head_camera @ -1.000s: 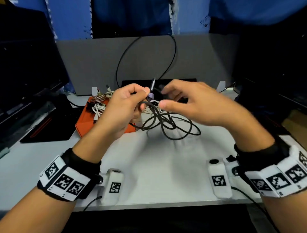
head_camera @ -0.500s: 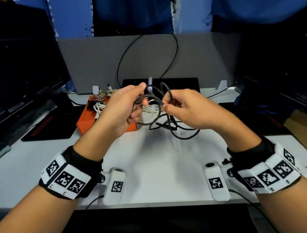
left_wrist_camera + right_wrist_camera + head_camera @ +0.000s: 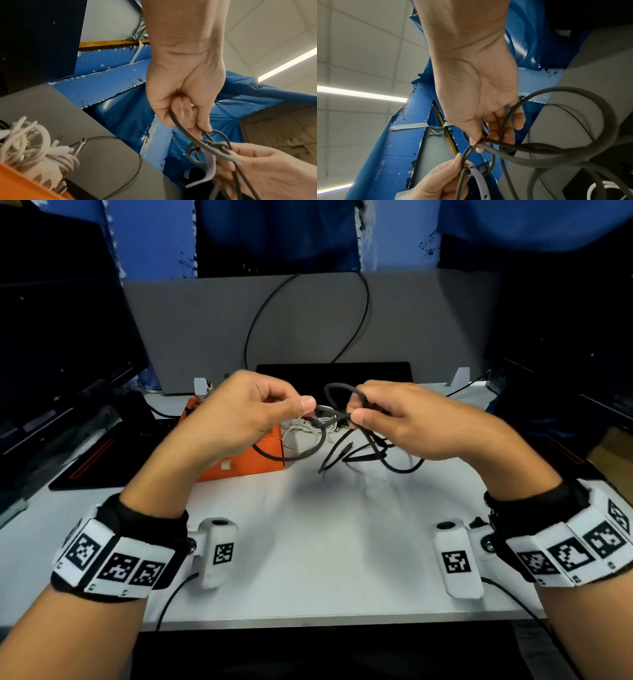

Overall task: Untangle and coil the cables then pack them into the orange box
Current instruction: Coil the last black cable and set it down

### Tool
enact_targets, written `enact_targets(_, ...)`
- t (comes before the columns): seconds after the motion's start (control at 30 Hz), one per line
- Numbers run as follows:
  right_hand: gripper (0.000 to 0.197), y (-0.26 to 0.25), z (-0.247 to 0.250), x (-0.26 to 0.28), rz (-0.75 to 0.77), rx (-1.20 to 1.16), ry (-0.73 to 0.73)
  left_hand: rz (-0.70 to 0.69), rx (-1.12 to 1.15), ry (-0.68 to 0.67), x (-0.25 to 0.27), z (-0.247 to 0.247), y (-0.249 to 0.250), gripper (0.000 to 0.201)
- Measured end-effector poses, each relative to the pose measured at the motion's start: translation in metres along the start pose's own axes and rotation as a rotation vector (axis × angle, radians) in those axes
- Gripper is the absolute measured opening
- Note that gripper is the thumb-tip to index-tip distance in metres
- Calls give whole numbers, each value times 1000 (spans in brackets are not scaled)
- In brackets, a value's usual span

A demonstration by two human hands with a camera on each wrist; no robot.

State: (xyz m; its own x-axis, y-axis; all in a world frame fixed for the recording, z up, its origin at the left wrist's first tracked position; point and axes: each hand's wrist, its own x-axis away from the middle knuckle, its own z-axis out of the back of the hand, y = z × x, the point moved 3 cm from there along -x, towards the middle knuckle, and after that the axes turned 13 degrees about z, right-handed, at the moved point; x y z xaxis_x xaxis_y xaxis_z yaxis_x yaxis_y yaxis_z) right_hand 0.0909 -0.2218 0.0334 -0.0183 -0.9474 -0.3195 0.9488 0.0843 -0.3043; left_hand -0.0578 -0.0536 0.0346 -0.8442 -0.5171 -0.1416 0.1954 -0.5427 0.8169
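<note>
Pinching dark cable (image 3: 337, 419) with both hands.

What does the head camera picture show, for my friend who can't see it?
Two hands, left hand and right hand, pinch a tangled dark cable above a white table. An orange box holding white cables sits behind the left hand.

White desk surface (image 3: 308, 542), bearing all items listed.
Grey partition panel (image 3: 191, 330) upright along the rear edge of the desk; a thin black wire (image 3: 356, 313) loops in front of it.
Flat black pad (image 3: 376, 369) at the foot of the panel.
Dark monitor (image 3: 58, 337) to the left of the desk.
Blue sheeting (image 3: 154, 237) behind the panel.
Lit ceiling strip (image 3: 288, 63), seen from the left wrist view.
</note>
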Motion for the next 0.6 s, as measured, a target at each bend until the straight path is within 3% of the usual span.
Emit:
enact_targets(0.1, 24, 10, 11, 5, -53, -10, 15, 3, 115, 204, -1, 24, 1, 24)
enact_targets(0.27, 33, 18, 22, 16, -98, -133, 7, 164, 750, 174, -2, 36, -5, 27)
enact_targets(0.33, 30, 19, 20, 17, -104, -105, -63, 167, 833, 222, -3, 33, -6, 27)
enact_targets(0.4, 25, 18, 17, 16, -79, -113, -72, 133, 686, 288, -5, 28, -6, 25)
enact_targets(0.47, 23, 15, 16, 15, -54, -166, -40, 89, 393, 373, -7, 23, -7, 17)
enact_targets(0.6, 31, 11, 16, 13, -20, -227, 3, -122, -64, 597, 8, 17, 7, 6)
